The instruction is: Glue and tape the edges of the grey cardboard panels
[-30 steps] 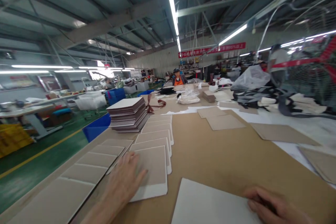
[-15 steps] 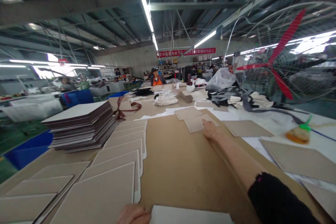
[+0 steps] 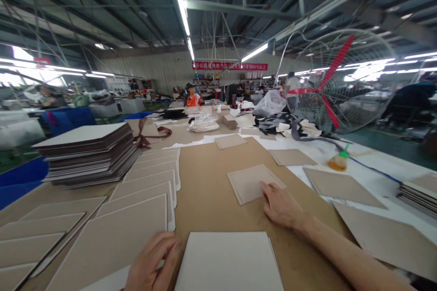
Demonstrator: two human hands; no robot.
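My right hand [image 3: 282,204] has its fingers at the right edge of a small beige panel [image 3: 251,184], closed on it, and the panel lies flat or nearly flat on the brown table covering. At the lower left my left hand [image 3: 152,259] is curled, thumb near the bent fingers; whatever they may hold is hidden. It sits between a large beige sheet with pale borders [image 3: 119,232] and a white board [image 3: 227,259] at the near edge. Another small beige panel [image 3: 230,141] lies farther back.
On the left stands a tall stack of boards [image 3: 88,154], beside a row of overlapping beige sheets [image 3: 146,179]. Beige panels [image 3: 341,186] lie along the right, near a bottle with a green tip [image 3: 338,160]. A large fan [image 3: 321,91] stands behind grey fabric strips [image 3: 273,125].
My right hand has drawn the small beige panel nearer, away from the one behind it. My left hand and the white board show more fully as the view has shifted.
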